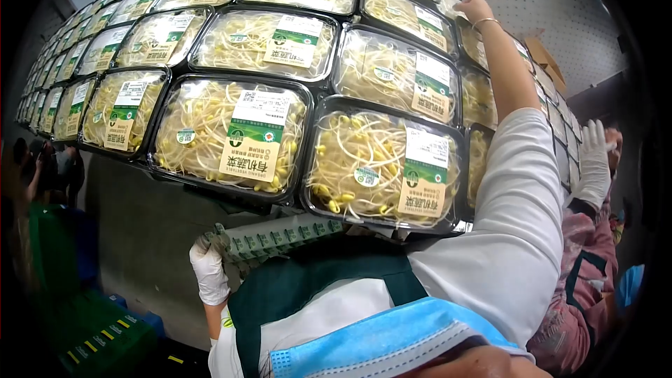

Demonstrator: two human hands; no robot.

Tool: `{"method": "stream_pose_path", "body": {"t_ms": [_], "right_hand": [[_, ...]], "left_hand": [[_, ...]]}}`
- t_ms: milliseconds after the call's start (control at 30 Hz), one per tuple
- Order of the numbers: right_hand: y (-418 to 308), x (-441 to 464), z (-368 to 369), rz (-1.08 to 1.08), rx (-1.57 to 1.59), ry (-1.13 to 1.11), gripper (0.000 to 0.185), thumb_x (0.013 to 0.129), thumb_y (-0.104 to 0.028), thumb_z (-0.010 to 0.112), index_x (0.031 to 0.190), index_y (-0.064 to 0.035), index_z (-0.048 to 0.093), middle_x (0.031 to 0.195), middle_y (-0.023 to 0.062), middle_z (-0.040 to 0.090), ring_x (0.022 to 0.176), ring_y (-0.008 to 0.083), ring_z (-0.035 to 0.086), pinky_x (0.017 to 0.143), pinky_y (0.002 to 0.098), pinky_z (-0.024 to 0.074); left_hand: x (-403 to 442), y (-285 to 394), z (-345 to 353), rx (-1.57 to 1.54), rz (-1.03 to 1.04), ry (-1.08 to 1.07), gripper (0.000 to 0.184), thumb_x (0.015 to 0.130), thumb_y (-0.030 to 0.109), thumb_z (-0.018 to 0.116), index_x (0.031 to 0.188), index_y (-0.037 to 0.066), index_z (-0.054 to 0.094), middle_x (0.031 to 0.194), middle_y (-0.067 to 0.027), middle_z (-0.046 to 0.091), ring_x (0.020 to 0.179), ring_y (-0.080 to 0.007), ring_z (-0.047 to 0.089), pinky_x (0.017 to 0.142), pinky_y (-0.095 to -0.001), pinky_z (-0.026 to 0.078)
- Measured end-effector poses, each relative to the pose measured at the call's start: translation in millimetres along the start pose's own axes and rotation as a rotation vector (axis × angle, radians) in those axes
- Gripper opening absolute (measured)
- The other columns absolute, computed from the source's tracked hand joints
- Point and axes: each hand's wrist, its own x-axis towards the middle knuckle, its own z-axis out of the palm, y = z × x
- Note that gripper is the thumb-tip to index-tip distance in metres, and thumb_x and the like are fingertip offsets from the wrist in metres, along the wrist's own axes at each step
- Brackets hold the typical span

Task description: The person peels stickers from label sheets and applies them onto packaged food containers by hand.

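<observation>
My left hand, in a white glove, is closed on a roll or folded strip of green printed labels, below the front edge of the packs. My right hand, bare with a bracelet at the wrist, reaches to the far right part of the rows, its curled fingers at a pack; what they pinch is too small to make out. Black trays of sprouts under clear film, such as the near pack and the one beside it, carry green, white and tan labels.
Many more labelled packs run in rows to the far left. A co-worker's white-gloved hand is at the right edge of the packs, near a cardboard piece. Green crates stand at lower left. Other people are at far left.
</observation>
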Motion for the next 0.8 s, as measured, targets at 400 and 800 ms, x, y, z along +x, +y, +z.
{"method": "stream_pose_path", "body": {"t_ms": [400, 800], "right_hand": [[9, -10, -23, 0.334, -0.376, -0.028, 0.037, 0.077, -0.023, 0.045, 0.111, -0.0097, 0.050, 0.118, 0.0127, 0.046, 0.112, 0.0294, 0.041, 0.090, 0.0434, 0.0335], [-184, -386, -111, -0.836, 0.440, -0.072, 0.047, 0.070, -0.028, 0.064, 0.104, -0.0006, 0.049, 0.103, 0.0143, 0.052, 0.098, 0.0230, 0.047, 0.085, 0.0341, 0.0368]], "left_hand": [[0, -18, -13, 0.046, 0.176, -0.118, 0.012, 0.079, 0.012, 0.053, 0.073, 0.002, 0.052, 0.067, -0.0003, 0.053, 0.060, -0.0082, 0.047, 0.056, -0.0214, 0.038], [25, 21, -16, -0.063, 0.296, -0.556, 0.011, 0.080, 0.012, 0.056, 0.081, 0.002, 0.053, 0.074, -0.0031, 0.057, 0.064, -0.0079, 0.049, 0.060, -0.0225, 0.039]]}}
